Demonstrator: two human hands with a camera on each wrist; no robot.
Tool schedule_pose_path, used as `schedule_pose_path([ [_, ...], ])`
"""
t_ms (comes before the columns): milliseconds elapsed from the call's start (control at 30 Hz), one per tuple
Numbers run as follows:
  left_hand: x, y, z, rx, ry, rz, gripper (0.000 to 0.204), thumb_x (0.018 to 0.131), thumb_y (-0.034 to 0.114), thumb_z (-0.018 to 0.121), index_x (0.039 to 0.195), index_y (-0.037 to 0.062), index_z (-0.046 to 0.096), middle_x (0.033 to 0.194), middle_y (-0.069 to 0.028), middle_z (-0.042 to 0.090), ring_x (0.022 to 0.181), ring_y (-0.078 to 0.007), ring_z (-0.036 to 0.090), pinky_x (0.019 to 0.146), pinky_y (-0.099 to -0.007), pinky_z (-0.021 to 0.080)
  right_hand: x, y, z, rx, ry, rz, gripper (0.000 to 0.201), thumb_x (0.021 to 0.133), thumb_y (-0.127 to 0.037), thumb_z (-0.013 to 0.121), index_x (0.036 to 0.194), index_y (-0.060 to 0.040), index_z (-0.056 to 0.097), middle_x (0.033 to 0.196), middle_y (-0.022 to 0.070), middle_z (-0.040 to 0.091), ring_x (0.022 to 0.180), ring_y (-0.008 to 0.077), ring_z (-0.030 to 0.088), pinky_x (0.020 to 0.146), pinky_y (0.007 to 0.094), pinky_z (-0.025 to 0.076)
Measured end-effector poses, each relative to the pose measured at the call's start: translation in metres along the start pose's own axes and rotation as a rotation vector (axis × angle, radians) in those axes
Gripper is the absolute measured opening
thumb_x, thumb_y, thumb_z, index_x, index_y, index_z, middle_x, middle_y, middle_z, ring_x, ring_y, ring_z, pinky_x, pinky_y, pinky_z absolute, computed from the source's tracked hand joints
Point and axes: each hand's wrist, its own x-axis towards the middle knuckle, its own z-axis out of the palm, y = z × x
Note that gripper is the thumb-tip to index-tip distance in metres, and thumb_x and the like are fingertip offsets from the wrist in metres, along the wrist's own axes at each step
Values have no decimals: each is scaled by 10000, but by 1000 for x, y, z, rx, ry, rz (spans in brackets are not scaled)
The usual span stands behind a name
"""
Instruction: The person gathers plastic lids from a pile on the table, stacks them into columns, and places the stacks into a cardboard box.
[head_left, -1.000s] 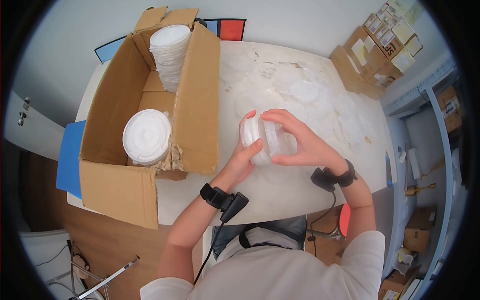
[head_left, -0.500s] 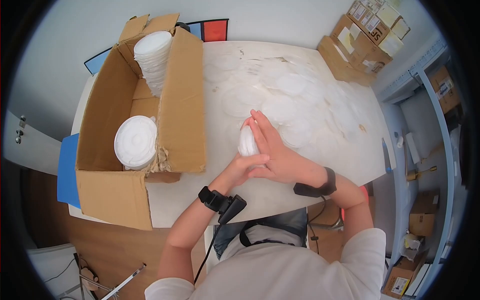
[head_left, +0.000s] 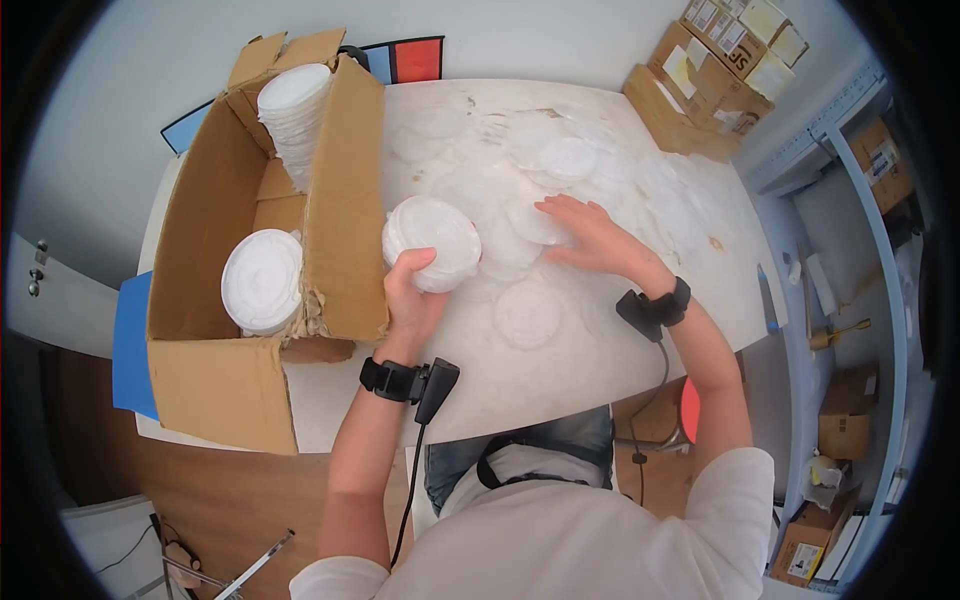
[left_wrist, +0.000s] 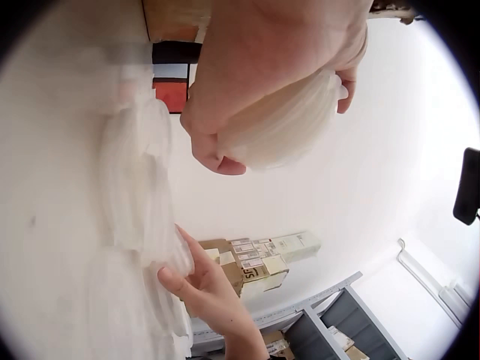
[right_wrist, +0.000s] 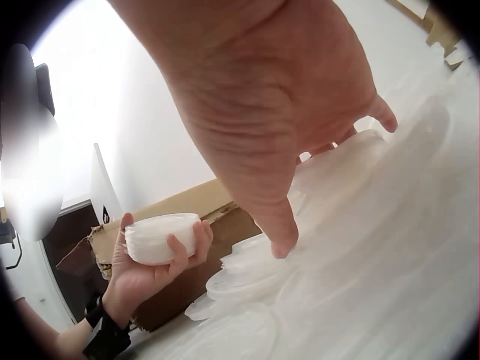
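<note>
At the left of the white table (head_left: pixel 450 375) stands a cardboard box (head_left: pixel 345 220) with its flaps spread; inside it a tall stack of lids (head_left: pixel 290 125) leans at the back, and a second round stack (head_left: pixel 262 280) sits nearer the person; just right of the box, the left hand (head_left: pixel 412 305) grips a short bundle of round white lids (head_left: pixel 440 235), thumb over the top and fingers curled about the side, the bundle held above the table with its flat face tilted up; right of that, many loose lids (head_left: pixel 525 315) lie scattered and overlapping; among them one loose lid (head_left: pixel 530 222) lies between the hands, nearer the right hand (head_left: pixel 605 240); being round, it has no long axis to match; the right hand reaches over it from the right, back of the hand up, fingers mostly straight and thumb well apart from them; whether the fingertips bear on that lid I cannot tell; farther right, brown boxes (head_left: pixel 690 90) stand piled by the wall.
</note>
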Motion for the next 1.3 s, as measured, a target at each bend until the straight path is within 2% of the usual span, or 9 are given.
schedule_pose_path([
  [200,-2,-7,11,97,80,9,603,648,278,550,1168,12,398,1085,-192,516,1015,-311,513,784,-445,455,-4,11,-3,282,355,4,318,852,-229,540,1041,26,553,933,171,610,857,301,572,779,334,443],
  [400,-2,-7,8,90,51,-25,599,658,271,547,1176,12,394,1099,-194,511,1017,-312,511,799,-443,452,-5,39,-1,443,541,214,290,864,-235,537,887,54,555,677,156,595,577,245,496,570,308,408],
  [633,-3,-8,9,109,43,-21,573,666,268,546,1162,12,411,1078,-194,528,993,-298,519,786,-429,450,-26,1,-10,303,636,74,231,851,-201,561,879,28,574,716,138,605,605,218,520,583,288,415],
  [700,-3,-9,7,111,48,-20,569,667,267,546,1158,12,414,1074,-193,531,987,-296,520,781,-427,450,-26,-2,-3,-164,785,-246,176,830,-163,587,899,-1,589,786,125,621,674,224,559,642,266,438],
  [767,-2,-9,0,-37,-55,-73,595,716,118,521,1275,65,326,1161,-150,477,1069,-294,482,894,-447,411,-31,-2,1,-144,744,-222,177,822,-156,600,916,-7,589,829,107,629,726,200,574,675,257,443],
  [833,-4,-10,7,34,-4,-52,591,689,182,534,1234,35,358,1137,-170,493,1056,-300,491,858,-441,429,-35,-1,1,-122,704,-202,182,814,-148,613,933,-12,588,871,88,637,778,176,588,708,247,449],
  [900,-4,-10,6,104,49,-32,603,663,246,547,1192,4,390,1112,-191,509,1043,-306,500,822,-436,447,-39,1,-5,677,557,224,203,815,-159,622,950,-13,587,926,40,630,845,113,578,722,238,443],
  [1000,-2,-12,-3,-46,-50,-133,668,706,94,516,1329,118,278,1225,-131,423,1122,-291,441,957,-427,357,-36,-7,-7,1170,553,196,210,823,-181,621,952,-16,596,924,9,618,838,76,557,716,229,430],
  [1300,-5,-13,-2,23,-78,-176,705,685,87,514,1343,107,263,1255,-116,396,1166,-262,381,986,-402,319,-25,17,1,1326,583,506,302,891,-295,509,985,-18,585,883,21,617,771,87,564,660,216,421],
])
